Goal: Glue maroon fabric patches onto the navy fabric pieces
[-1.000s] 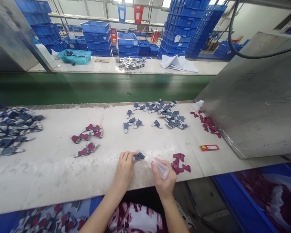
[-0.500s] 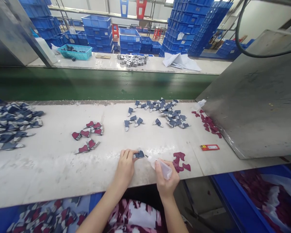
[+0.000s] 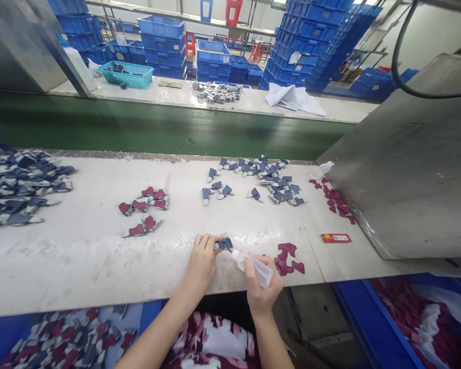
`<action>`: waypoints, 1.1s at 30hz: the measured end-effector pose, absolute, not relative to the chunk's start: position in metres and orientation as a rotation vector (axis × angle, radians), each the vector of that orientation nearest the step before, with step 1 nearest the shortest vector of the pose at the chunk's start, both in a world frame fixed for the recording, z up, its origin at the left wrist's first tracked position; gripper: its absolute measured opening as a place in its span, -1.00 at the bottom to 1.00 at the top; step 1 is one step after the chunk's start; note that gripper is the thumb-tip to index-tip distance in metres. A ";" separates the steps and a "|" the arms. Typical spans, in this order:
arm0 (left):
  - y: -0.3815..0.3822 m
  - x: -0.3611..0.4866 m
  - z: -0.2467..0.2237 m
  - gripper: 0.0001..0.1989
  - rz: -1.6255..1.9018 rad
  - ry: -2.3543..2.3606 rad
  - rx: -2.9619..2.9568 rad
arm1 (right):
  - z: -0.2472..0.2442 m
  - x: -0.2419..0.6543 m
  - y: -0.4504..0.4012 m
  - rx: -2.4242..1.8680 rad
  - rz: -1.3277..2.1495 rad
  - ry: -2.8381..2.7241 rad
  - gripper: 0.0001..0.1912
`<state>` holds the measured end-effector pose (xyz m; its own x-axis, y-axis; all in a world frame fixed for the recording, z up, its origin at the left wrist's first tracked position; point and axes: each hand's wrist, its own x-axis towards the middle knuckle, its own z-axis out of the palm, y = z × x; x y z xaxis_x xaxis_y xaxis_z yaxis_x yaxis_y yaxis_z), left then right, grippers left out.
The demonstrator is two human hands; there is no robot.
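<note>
Left hand (image 3: 202,261) pinches 1 navy cut piece (image 3: 225,244); right hand (image 3: 260,287) grips 1 plastic squeeze bottle (image 3: 256,269), its long axis level, nozzle (image 3: 234,253) pointing left, just beside the piece.

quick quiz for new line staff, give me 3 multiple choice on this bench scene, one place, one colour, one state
1. Where is the small red box?
A) On the white bench, right of the maroon pieces
B) In a blue crate
C) On the floor

2. What colour is the basket on the far bench?
A) Red
B) Teal
C) Yellow

3. What state is the squeeze bottle in?
A) Lying alone
B) Gripped in the right hand
C) Gripped in the left hand

1 A: it lies on the bench.
2 B: its mesh shows teal.
3 B: those fingers wrap it.
</note>
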<state>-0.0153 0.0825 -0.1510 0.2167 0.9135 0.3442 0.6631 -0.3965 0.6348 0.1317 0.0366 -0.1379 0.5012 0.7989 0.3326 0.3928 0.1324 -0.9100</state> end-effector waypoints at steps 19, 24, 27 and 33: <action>0.082 -0.014 -0.152 -0.82 1.000 1.467 2.107 | -0.125 0.122 0.041 -1.573 0.492 -1.064 -0.64; 0.082 -0.014 -0.153 -0.82 0.983 1.467 2.105 | -0.123 0.120 0.042 -1.558 0.505 -1.069 -0.65; 0.082 -0.015 -0.152 -0.81 0.955 1.465 2.091 | -0.122 0.120 0.041 -1.549 0.521 -1.061 -0.65; 0.082 -0.015 -0.150 -0.79 0.944 1.460 2.082 | -0.130 0.130 0.039 -1.535 0.533 -1.078 -0.66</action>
